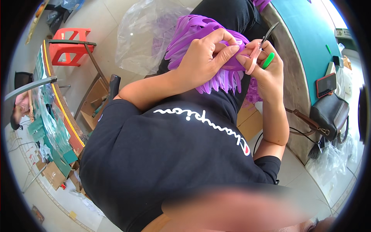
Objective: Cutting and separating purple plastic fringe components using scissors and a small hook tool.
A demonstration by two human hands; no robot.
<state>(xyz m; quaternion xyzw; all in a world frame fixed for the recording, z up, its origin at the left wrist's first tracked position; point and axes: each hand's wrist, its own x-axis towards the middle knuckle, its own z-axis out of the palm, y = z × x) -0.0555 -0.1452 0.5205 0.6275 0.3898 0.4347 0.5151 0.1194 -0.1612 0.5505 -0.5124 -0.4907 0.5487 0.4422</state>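
Observation:
A bundle of purple rubbery strips lies across my lap, its loose ends hanging like a fringe. At the bundle's right side, my left hand pinches the purple material between thumb and fingers. Close beside it, my right hand is curled round small scissors with a pink handle, the dark blades pointing up and away. The right thumb and fingertips also meet the edge of the purple material. A bright green piece sticks out between the right fingers; whether it belongs to the scissors I cannot tell.
A clear plastic bag lies on the floor beyond my left arm, near a red stool. At right stands a green-topped table with a phone and a black handbag. Another person sits by a cluttered workbench at far left.

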